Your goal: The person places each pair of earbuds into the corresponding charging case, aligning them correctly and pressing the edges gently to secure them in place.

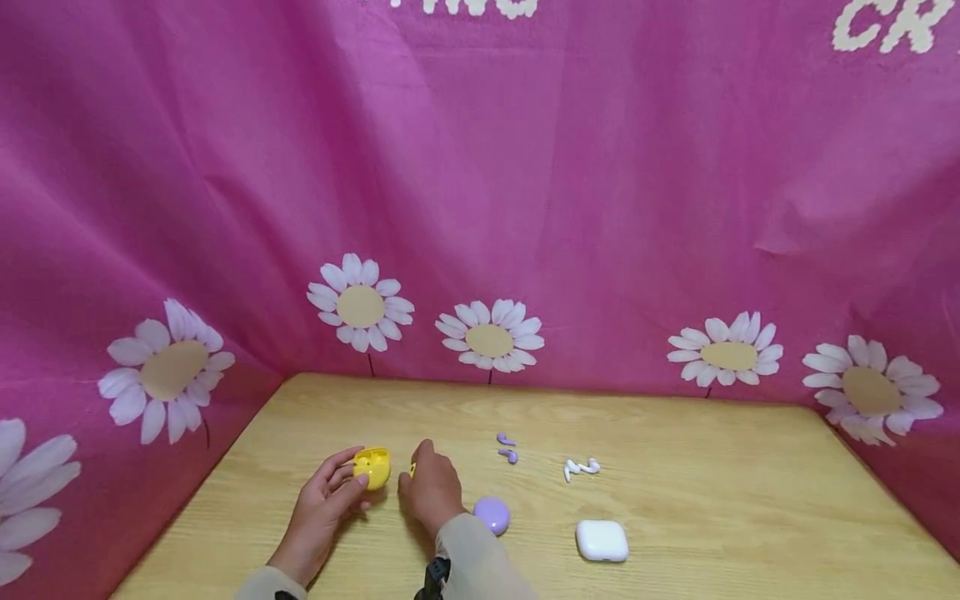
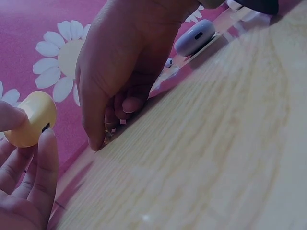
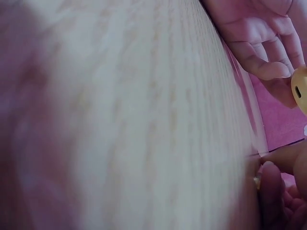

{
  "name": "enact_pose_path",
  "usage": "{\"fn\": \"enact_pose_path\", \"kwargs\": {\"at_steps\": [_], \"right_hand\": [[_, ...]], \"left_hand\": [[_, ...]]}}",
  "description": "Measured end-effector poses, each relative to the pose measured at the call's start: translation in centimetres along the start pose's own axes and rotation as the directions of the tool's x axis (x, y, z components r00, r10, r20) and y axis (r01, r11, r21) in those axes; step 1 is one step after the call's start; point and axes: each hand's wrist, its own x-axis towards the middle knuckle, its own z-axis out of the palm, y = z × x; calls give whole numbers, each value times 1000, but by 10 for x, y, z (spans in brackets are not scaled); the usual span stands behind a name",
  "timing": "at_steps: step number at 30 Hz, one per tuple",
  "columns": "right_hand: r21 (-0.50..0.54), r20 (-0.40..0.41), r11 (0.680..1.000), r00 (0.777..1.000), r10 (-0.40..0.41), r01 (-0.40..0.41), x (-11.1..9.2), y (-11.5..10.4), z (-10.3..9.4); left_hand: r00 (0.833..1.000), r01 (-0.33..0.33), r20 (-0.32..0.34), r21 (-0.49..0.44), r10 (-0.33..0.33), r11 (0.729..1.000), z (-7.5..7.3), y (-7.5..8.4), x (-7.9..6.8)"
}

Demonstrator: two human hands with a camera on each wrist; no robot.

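My left hand [image 1: 318,508] grips a yellow earbud case [image 1: 372,473], its hollows showing in the head view. A charging port is visible on the case [image 2: 36,117] in the left wrist view. To its right, my right hand [image 1: 433,490] reaches down to the tabletop, thumb and fingertips pinching a small yellow earbud [image 1: 413,470] that the fingers mostly hide. Only a sliver of the earbud [image 3: 257,182] shows in the right wrist view. Beside the right wrist lies a round purple earbud case [image 1: 492,516], partly covered by the sleeve.
Two purple earbuds [image 1: 508,456] lie beyond the purple case. White earbuds [image 1: 582,468] sit farther right, with a closed white earbud case [image 1: 602,541] nearer the front. The wooden table [image 1: 712,500] meets a pink daisy-printed cloth [image 1: 600,208] at its back and sides.
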Motion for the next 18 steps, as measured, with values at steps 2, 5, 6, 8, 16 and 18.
{"fn": "enact_pose_path", "kwargs": {"at_steps": [2, 5, 6, 8, 16, 18], "right_hand": [[-3, 4, 1000, 1000, -2, 2, 0, 0, 0], [4, 2, 1000, 1000, -4, 4, -1, -2, -1], [9, 2, 1000, 1000, -3, 3, -1, -2, -2], [13, 1, 1000, 1000, 1, -1, -2, -3, -2], [66, -13, 997, 999, 43, -42, -2, -5, 0], [80, -14, 996, 999, 48, -47, -4, -5, 1]], "left_hand": [[1000, 14, 1, 17, -14, 1000, 0, 2, 0], [1000, 22, 4, 31, -22, 999, 0, 3, 0], [1000, 23, 5, 35, -23, 999, 0, 3, 0], [1000, 28, 5, 41, -28, 999, 1, 4, 0], [999, -2, 36, 41, 1, 999, -4, 4, 2], [999, -3, 37, 34, 1, 999, -6, 3, 1]]}}
